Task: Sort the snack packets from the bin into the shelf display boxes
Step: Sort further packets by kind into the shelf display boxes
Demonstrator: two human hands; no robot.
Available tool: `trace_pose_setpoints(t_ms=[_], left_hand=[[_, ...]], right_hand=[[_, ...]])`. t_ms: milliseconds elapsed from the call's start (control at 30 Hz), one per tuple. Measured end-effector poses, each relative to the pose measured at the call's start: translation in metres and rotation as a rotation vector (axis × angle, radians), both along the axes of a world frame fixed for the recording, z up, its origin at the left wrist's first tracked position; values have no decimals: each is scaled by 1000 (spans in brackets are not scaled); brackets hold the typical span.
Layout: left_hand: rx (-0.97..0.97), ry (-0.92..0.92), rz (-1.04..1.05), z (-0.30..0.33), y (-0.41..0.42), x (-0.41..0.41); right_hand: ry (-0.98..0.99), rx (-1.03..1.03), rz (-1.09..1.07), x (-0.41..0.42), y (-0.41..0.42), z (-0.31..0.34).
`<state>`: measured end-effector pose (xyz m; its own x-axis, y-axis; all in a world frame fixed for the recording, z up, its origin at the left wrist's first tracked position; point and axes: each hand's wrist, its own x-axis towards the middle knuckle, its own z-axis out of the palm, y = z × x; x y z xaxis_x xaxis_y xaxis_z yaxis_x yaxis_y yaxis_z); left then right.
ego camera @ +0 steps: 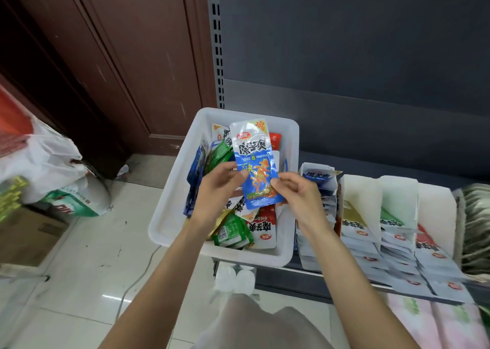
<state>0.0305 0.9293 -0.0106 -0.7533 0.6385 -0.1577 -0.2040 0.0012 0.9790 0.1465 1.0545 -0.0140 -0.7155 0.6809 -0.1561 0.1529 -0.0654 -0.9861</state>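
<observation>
Both hands hold one glossy blue-and-white snack packet (256, 164) above the white plastic bin (169, 216) of mixed packets: left hand (217, 187) and right hand (294, 192) pinch its lower edges with curled fingers. The bin sits on the grey metal shelf (358, 136), beside white cardboard display boxes (371, 216). Pale glossy floor tiles (92, 269) and a brown wooden door (119, 43) lie left.

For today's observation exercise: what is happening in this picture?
A person is sorting snacks. Both hands, left and right, pinch one glossy blue-and-white snack packet by its sides, holding it upright above a white plastic bin still full of mixed green, red and blue packets. To the right, white cardboard display boxes on the grey shelf already hold packets.
</observation>
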Motion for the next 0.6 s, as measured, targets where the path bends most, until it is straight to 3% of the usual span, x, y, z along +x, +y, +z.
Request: trace_pose_setpoints(t_ms=[100, 333, 500, 600], left_hand=[[-7, 139, -15, 2, 12, 3], [-51, 791, -188, 37, 76, 4], [-17, 863, -242, 36, 130, 15], [-134, 917, -330, 15, 138, 22]], right_hand=[[-32, 78, 22, 7, 5, 3], [44, 581, -195, 34, 52, 49], [42, 745, -294, 52, 92, 48], [-146, 835, -246, 61, 109, 29]])
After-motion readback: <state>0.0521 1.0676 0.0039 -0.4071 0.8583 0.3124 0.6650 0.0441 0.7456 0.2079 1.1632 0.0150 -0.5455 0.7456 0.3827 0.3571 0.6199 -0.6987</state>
